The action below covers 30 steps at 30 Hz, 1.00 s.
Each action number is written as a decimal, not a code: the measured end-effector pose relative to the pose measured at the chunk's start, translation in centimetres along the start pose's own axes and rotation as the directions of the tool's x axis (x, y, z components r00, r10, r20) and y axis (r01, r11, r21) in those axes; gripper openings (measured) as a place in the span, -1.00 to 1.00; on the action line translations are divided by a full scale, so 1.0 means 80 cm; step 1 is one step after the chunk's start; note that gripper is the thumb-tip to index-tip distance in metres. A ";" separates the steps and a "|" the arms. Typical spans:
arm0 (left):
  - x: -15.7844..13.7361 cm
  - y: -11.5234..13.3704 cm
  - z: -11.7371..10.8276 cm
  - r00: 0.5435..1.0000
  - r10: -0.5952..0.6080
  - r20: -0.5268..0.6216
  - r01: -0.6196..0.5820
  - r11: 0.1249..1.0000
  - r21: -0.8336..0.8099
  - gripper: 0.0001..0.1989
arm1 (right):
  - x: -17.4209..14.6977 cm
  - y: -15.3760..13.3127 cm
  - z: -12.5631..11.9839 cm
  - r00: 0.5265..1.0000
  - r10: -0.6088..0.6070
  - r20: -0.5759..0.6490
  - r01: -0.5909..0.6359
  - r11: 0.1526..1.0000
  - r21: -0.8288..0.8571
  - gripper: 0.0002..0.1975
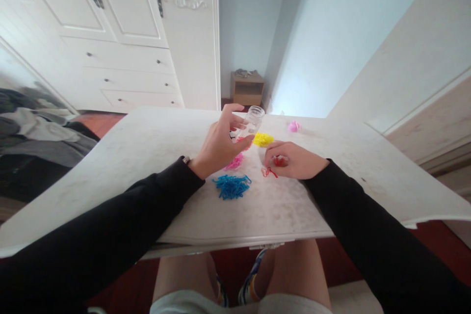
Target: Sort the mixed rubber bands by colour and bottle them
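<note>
My left hand [222, 140] is closed round a clear jar [254, 118], which leans to the right with its open mouth upward. Low over the table, my right hand [294, 159] has its fingers curled above a few red rubber bands [270, 172]; more red shows in the gap of its fingers, and whether it grips any I cannot tell. A yellow pile of bands [263, 139] lies between the hands. Pink bands [234, 161] are partly hidden by my left hand. Nearer to me lies a blue heap of bands [232, 187].
A small pink object [293, 126] stands at the back right of the white table [176, 127]. Behind are a white wardrobe [128, 68] and a small wooden nightstand [248, 91]. Dark and grey clothes [40, 140] are heaped at the left.
</note>
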<state>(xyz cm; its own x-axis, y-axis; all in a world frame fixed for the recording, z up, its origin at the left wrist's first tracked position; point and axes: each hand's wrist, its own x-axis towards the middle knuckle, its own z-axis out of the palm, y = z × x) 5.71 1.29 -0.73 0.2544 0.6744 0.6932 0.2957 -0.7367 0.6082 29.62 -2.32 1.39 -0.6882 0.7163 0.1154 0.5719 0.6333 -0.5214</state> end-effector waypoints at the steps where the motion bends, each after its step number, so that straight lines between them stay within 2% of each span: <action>1: 0.000 0.000 0.000 1.000 -0.004 0.002 0.004 1.000 0.003 -0.44 | 0.000 0.000 0.001 1.000 0.016 0.017 -0.016 1.000 -0.002 -0.87; 4: 0.000 0.000 0.001 1.000 -0.010 0.006 0.010 1.000 -0.001 -0.42 | 0.000 0.003 0.002 1.000 0.017 0.025 -0.016 1.000 -0.007 -0.87; 16: -0.001 0.000 0.002 1.000 0.000 0.006 0.000 1.000 -0.007 -0.42 | 0.002 0.002 -0.001 0.989 -0.150 0.010 0.149 0.987 0.059 -0.84; 22: 0.000 -0.001 0.002 1.000 0.005 0.011 -0.005 1.000 0.012 -0.42 | 0.001 0.008 0.004 0.990 -0.141 0.007 0.141 0.990 0.021 -0.66; 26: 0.000 0.000 0.002 1.000 0.002 0.022 -0.002 1.000 0.009 -0.43 | 0.003 0.009 0.005 0.985 -0.160 0.062 0.159 0.987 0.030 -0.81; 30: 0.000 0.000 0.002 1.000 0.005 0.016 -0.005 1.000 0.004 -0.43 | 0.004 0.008 0.003 0.985 -0.168 0.042 0.167 0.985 0.043 -0.89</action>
<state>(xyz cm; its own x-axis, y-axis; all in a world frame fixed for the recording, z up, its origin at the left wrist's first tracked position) 5.86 1.26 -0.80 0.2707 0.6712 0.6901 0.2982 -0.7400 0.6028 29.67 -1.72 0.90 -0.7926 0.5866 0.1662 0.4295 0.7307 -0.5306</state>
